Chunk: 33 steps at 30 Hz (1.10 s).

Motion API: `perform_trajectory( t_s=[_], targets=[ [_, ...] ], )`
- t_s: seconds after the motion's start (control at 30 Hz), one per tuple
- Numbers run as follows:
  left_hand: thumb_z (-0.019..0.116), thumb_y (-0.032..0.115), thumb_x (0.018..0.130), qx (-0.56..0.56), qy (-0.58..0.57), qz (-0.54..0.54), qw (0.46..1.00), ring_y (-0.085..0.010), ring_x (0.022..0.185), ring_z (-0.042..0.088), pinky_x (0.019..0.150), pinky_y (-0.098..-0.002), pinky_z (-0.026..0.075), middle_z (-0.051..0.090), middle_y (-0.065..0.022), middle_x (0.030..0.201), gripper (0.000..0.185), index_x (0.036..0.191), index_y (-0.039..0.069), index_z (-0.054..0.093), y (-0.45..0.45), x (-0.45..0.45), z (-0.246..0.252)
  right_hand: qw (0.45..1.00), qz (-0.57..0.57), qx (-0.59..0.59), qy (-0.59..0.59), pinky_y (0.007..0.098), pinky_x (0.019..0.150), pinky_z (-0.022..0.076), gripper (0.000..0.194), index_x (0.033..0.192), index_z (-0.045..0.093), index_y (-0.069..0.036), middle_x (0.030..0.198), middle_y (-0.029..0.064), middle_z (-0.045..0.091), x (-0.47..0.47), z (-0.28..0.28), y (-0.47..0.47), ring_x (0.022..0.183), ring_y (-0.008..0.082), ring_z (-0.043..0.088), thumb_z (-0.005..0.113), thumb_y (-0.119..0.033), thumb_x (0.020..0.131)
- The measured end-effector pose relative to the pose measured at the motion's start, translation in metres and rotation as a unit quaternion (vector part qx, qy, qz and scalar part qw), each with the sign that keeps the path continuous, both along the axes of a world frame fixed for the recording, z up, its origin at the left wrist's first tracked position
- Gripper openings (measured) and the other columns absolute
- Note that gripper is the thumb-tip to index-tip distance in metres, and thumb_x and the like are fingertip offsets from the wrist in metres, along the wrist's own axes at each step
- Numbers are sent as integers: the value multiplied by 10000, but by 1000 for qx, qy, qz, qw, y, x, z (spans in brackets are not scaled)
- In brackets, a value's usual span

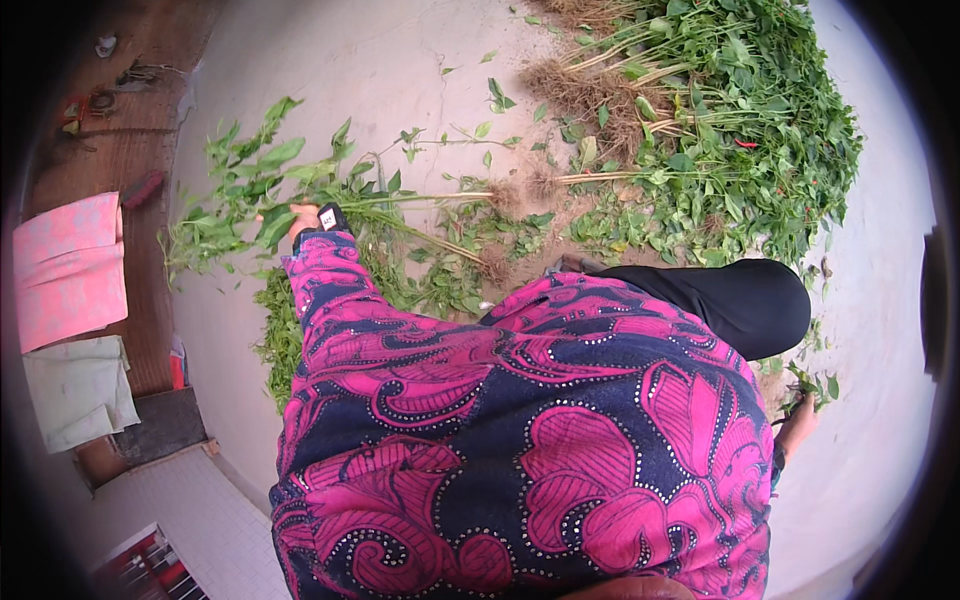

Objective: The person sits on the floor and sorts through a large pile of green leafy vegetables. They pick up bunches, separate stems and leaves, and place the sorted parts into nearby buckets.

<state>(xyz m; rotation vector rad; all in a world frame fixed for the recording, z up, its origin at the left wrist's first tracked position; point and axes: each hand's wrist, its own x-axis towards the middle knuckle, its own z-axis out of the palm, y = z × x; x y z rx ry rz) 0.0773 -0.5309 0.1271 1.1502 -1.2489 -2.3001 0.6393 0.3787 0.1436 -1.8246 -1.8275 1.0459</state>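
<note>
At the left, my left hand [304,219] is closed around the leafy stems of uprooted green plants [442,196], partly hidden by leaves. Their bare lower stems and roots point right, towards the middle of the floor. Far to the right, beside my body, my right hand [801,421] holds a small leafy sprig [802,386]; its fingertips are partly covered by leaves. A large heap of leafy plants, apparently chilli plants [780,112], lies at the upper right, with root clumps [607,97] facing left and a red chilli [745,143] among the leaves.
Loose leaves [457,281] and soil are scattered on the pale floor before me. More greenery [277,330] lies beside my left sleeve. My black-clad knee [735,307] juts out at the right. Pink cloth [71,266] and pale green cloth [79,390] lie along the left.
</note>
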Motion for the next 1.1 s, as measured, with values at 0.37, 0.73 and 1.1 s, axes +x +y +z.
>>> perform_trajectory(
  t_s=[0.37, 0.73, 1.1],
  targets=[
    [600, 310, 812, -157, -310, -146, 926, -214, 745, 614, 650, -364, 500, 618, -45, 827, 308, 991, 59, 595, -21, 139, -109, 990, 36, -29, -134, 304, 595, 399, 432, 878, 691, 32, 712, 38, 581, -14, 23, -25, 667, 138, 506, 603, -391, 874],
    [570, 146, 860, -371, -13, -577, 728, -246, 820, 653, 678, -358, 549, 652, -118, 943, 382, 1202, -21, 547, 412, -110, -58, 957, 153, 139, 204, 249, 504, 409, 215, 787, 690, -30, 601, -6, 590, -135, 123, -35, 545, 58, 509, 601, -214, 855],
    [780, 181, 728, -191, 594, -773, -116, -316, 1102, 569, 908, -376, 467, 589, -170, 1197, 647, 1291, 60, 486, 835, 311, 210, 949, 236, 191, 81, 336, 625, 494, 275, 847, 651, 19, 670, 121, 644, -71, 149, -62, 632, 208, 622, 595, -241, 779]
  ],
)
